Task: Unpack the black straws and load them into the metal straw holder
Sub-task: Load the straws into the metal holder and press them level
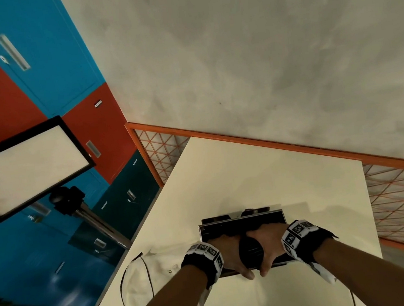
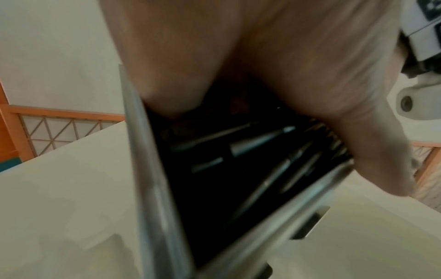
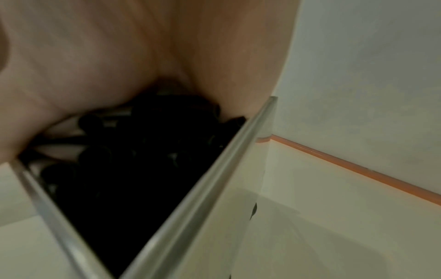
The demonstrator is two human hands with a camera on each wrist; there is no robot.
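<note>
The metal straw holder (image 1: 241, 220) is a rectangular steel box standing on the table, with its open top towards me. A thick bundle of black straws (image 1: 251, 250) sits in its opening. My left hand (image 1: 228, 253) grips the bundle from the left and my right hand (image 1: 269, 245) from the right, thumbs on the near side, fingers hidden inside the box. The left wrist view shows my left hand (image 2: 262, 56) above the holder's steel wall (image 2: 152, 188) and straws (image 2: 257, 141) lying inside. In the right wrist view my right hand (image 3: 119, 56) covers straw ends (image 3: 143, 151) between the steel walls (image 3: 190, 198).
The cream table (image 1: 248, 172) is bounded by an orange mesh fence (image 1: 402, 200) behind and to the right. A dark flat piece (image 1: 253, 211) lies just behind the holder. A black cable (image 1: 123, 287) and pale sheet (image 1: 158, 266) lie to the left. A light panel (image 1: 26, 167) stands off the table's left edge.
</note>
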